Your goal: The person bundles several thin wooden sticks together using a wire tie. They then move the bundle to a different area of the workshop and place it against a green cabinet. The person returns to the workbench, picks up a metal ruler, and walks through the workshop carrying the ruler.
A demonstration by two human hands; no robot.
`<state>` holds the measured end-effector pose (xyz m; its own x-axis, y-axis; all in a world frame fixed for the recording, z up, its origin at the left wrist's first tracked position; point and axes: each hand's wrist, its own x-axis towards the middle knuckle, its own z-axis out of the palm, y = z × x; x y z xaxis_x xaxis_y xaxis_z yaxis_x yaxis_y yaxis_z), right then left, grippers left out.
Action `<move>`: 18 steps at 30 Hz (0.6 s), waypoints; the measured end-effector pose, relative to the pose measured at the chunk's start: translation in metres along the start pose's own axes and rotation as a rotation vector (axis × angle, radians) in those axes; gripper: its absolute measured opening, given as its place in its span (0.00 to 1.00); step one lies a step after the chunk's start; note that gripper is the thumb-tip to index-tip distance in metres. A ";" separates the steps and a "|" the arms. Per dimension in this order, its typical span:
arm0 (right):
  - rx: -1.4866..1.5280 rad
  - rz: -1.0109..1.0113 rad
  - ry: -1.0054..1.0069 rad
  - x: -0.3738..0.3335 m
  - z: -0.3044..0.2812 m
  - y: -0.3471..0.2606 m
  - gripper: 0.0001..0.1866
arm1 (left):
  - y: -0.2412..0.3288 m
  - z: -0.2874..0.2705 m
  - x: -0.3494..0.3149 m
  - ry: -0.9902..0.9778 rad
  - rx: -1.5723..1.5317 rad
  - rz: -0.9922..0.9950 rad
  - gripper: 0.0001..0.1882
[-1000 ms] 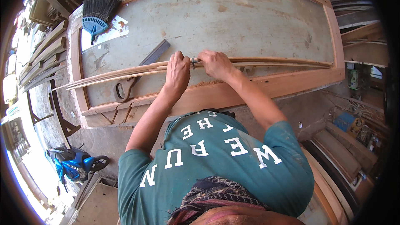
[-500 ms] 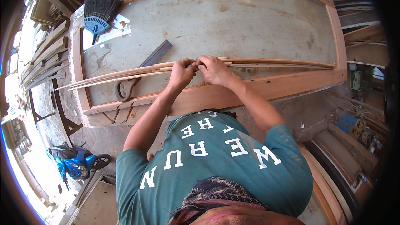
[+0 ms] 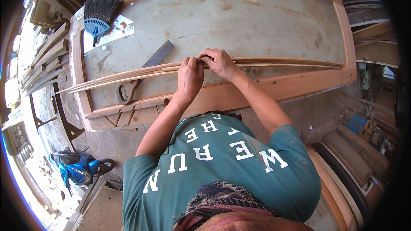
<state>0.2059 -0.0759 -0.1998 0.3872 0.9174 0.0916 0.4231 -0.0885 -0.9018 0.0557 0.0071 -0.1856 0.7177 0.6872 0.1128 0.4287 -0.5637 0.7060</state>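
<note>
Several long, thin wooden strips (image 3: 145, 73) lie gathered in a bundle across a large wooden frame (image 3: 248, 92). Near the middle of the bundle, my left hand (image 3: 191, 77) is closed around the strips. Right beside it, my right hand (image 3: 220, 64) has its fingers curled over them from above, and the two sets of fingertips nearly meet. What exactly lies between the fingertips is hidden. Under the strips to the left rests a handsaw (image 3: 158, 54), its dark blade pointing away and its brown handle towards me.
A pale grey, dusty panel (image 3: 257, 21) fills the frame. A black-bristled brush with a blue head (image 3: 96, 25) lies at its far left corner. Stacked boards (image 3: 47, 57) stand on the left, a blue motorbike (image 3: 81, 167) at lower left, more panels (image 3: 349, 158) at lower right.
Both hands have shifted slightly away from me, the left one also to the right. The strips now lie closer together than before.
</note>
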 end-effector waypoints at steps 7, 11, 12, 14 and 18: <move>0.152 0.180 -0.040 0.004 -0.002 -0.001 0.09 | -0.003 0.003 -0.004 0.055 0.113 0.073 0.04; 0.096 0.208 -0.083 0.010 -0.005 0.003 0.10 | 0.002 -0.002 -0.002 0.100 0.094 0.120 0.03; 0.087 0.223 -0.096 0.012 -0.006 0.001 0.10 | 0.003 -0.003 -0.002 0.113 0.082 0.129 0.03; 0.096 0.244 -0.105 0.012 -0.005 0.002 0.11 | -0.001 -0.003 -0.004 0.090 0.100 0.134 0.04; 0.181 0.218 -0.076 0.006 0.000 0.001 0.18 | -0.006 -0.003 -0.003 0.056 0.143 0.115 0.05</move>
<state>0.2090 -0.0705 -0.1997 0.3876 0.9113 -0.1386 0.1809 -0.2227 -0.9580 0.0497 0.0094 -0.1881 0.7361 0.6371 0.2286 0.4225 -0.6964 0.5801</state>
